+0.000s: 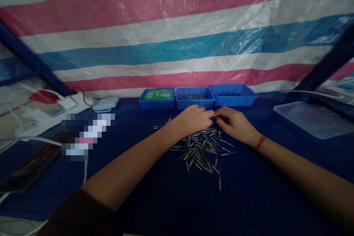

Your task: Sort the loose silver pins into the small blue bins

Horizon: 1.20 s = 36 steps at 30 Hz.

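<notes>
A loose pile of slim metal pins (201, 151), which look like blind rivets, lies on the dark blue table. Above the far side of the pile, my left hand (195, 120) is closed, its fingers curled inward. My right hand (235, 123) comes in from the right with thumb and fingers pinched, its fingertips meeting those of the left. What the two hands hold at their fingertips is too small and hidden to make out. Just behind them, a blue bin (195, 92) contains more of the metal pins.
Left of that bin stands a blue bin (142, 102) with green packets; another blue bin (235, 99) stands right. A clear plastic lid (309, 121) lies at right. Leftward are a phone (30, 167), white cables, a power strip (52, 116) and a pale blue case (105, 104).
</notes>
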Available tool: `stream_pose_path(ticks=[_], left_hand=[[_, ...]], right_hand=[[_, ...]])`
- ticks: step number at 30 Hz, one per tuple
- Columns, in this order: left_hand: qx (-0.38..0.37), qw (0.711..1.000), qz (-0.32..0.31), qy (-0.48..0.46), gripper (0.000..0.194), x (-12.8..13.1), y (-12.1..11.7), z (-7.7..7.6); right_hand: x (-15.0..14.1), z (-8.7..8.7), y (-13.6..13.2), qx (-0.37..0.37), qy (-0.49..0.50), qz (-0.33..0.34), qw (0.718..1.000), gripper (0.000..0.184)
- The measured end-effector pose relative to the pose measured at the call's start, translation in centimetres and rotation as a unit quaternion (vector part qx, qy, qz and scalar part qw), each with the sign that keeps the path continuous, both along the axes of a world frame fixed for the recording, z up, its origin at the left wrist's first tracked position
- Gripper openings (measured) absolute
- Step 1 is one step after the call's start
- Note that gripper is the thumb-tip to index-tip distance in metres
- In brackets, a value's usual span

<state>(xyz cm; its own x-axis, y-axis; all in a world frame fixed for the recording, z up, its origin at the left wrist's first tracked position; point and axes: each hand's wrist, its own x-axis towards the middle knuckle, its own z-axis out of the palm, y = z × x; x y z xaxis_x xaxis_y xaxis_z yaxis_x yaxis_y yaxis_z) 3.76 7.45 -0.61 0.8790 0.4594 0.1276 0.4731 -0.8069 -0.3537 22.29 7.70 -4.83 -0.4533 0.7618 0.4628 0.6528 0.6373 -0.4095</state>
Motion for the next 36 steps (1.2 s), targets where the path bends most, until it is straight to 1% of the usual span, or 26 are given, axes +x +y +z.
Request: stream_pose_path(ticks=[4,8,12,16,22,25,28,32,34,36], left_hand=[[0.001,1.0,0.007,-0.003,0.02,0.2,0.0,-0.4],[0.004,1.0,0.014,-0.011,0.017,-0.2,0.4,-0.8],[0.001,1.0,0.01,-0.014,0.016,-0.8,0.9,-0.7],[-0.004,1.0,0.006,-0.013,0.018,-0.8,1.3,-0.4],[0.008,0.999,0.022,-0.028,0.018,-1.0,1.4,-0.9],[0.021,0.998,0.036,-0.045,0.021,-1.4,0.6,-0.6],[0.027,0.997,0.042,-0.065,0.018,-2.0,-0.9,0.2],[0.032,0.994,0.041,-0.093,0.014,-3.2,-3.3,0.7],[0.033,0.992,0.04,-0.113,0.015,-3.9,-4.2,0.6],[0.025,0.986,0.036,-0.161,0.017,-4.6,-4.9,0.3]], right_hand=[[0.0,0.0,0.0,-0.003,0.0,0.007,1.0,0.018],[-0.1,0.2,-0.1,-0.001,0.002,0.008,1.0,0.02],[-0.1,0.3,-0.1,-0.007,0.006,0.01,1.0,0.021],[-0.2,0.3,-0.2,-0.01,0.002,0.01,1.0,0.02],[-0.2,0.5,-0.4,-0.014,0.005,0.012,1.0,0.021],[-0.5,1.2,-0.9,-0.004,0.024,0.015,1.0,0.018],[-1.3,2.1,-2.0,-0.014,0.053,0.041,0.998,0.016],[-2.7,2.7,-3.7,-0.077,0.083,0.076,0.991,0.023],[-3.4,2.9,-4.4,-0.12,0.101,0.078,0.985,0.024],[-3.8,3.1,-5.0,-0.167,0.131,0.077,0.974,0.024]])
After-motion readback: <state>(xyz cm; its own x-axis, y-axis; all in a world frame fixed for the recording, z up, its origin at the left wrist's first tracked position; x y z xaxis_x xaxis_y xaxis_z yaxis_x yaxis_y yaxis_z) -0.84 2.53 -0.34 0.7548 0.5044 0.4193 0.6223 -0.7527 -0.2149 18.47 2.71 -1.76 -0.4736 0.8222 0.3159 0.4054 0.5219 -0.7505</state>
